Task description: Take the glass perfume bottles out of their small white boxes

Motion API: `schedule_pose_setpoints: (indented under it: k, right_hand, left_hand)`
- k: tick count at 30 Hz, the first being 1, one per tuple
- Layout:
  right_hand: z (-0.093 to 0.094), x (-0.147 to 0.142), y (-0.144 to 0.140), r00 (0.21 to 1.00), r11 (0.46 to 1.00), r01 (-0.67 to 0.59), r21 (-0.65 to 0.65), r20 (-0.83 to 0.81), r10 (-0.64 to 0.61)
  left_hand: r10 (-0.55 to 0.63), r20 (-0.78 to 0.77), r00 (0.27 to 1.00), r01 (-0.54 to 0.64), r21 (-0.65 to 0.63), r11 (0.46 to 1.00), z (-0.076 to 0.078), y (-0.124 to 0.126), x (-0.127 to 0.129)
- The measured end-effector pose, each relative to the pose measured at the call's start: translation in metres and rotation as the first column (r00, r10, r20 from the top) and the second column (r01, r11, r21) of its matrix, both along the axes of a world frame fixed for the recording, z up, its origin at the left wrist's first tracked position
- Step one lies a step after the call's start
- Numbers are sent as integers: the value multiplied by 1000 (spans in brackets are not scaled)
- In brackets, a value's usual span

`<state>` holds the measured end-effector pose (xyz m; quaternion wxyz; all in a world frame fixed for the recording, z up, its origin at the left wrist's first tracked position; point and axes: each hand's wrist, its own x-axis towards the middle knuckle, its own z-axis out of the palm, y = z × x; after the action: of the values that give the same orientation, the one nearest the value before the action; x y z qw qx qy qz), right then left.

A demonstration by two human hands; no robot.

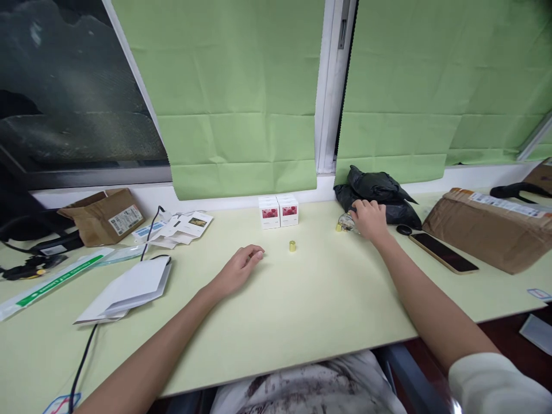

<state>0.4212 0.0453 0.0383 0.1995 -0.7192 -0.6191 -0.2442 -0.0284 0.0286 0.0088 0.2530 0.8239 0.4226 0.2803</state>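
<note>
My left hand rests on the table, its fingers loosely bent and holding nothing. Right of its fingertips stands a small gold-coloured cylinder, untouched. Over on the right, my right hand has its fingers closed on a small clear plastic bag. Something gold shows at the bag's left end; the fingers and part of the bag are hidden behind the hand. Small white boxes with a pink picture are stacked at the back, between the two hands.
Black plastic bags lie behind my right hand. Further right are a phone, a round black cap and a cardboard box. On the left are folded white card, a cable, papers and an opened brown box.
</note>
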Motion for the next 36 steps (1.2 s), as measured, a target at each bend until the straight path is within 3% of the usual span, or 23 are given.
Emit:
schedule_pose_setpoints:
  k: [5,7,28,36]
  right_hand:
    - [21,7,24,998,950,12,-312,67,9]
    - [25,10,33,997,924,17,-381,72,11]
    - [38,-4,94,980,834,-125,-537,65,188]
    - [43,8,97,962,800,-175,-573,74,264]
  left_hand:
    - [2,4,1000,-2,-6,1000,-1,0,0]
    - [7,5,1000,-7,-7,1000,-1,0,0]
    - [10,-12,1000,-10,-13,1000,-2,0,-1]
    - [10,-15,1000,-10,-25,1000,-2,0,0]
